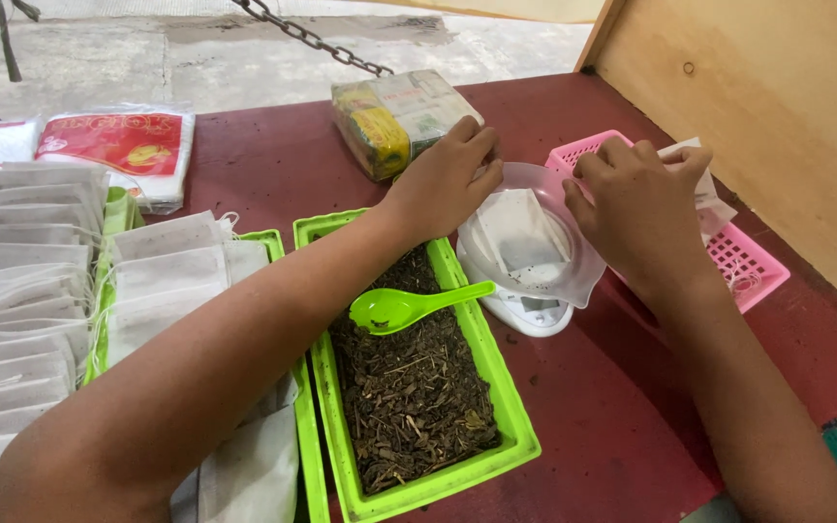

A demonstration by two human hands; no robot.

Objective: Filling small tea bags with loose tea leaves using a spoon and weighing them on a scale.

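My left hand (pixel 449 174) rests on the far rim of a clear plastic bowl (pixel 583 266) that sits on a small white scale (pixel 530 315). A white filter bag (pixel 520 237) lies in the bowl. My right hand (pixel 643 208) is closed on a small white bag (pixel 707 194) above a pink basket (pixel 748 261). A green tray (pixel 496 387) of dried dark leaves lies in front, with a green spoon (pixel 404 308) resting on the leaves.
Rows of filled white bags (pixel 21 281) lie in green trays at the left. A red and white packet (pixel 128 145) and a yellow-green wrapped pack (pixel 399 116) sit at the far side of the red table (pixel 612 416). A wooden panel (pixel 787 107) stands at the right.
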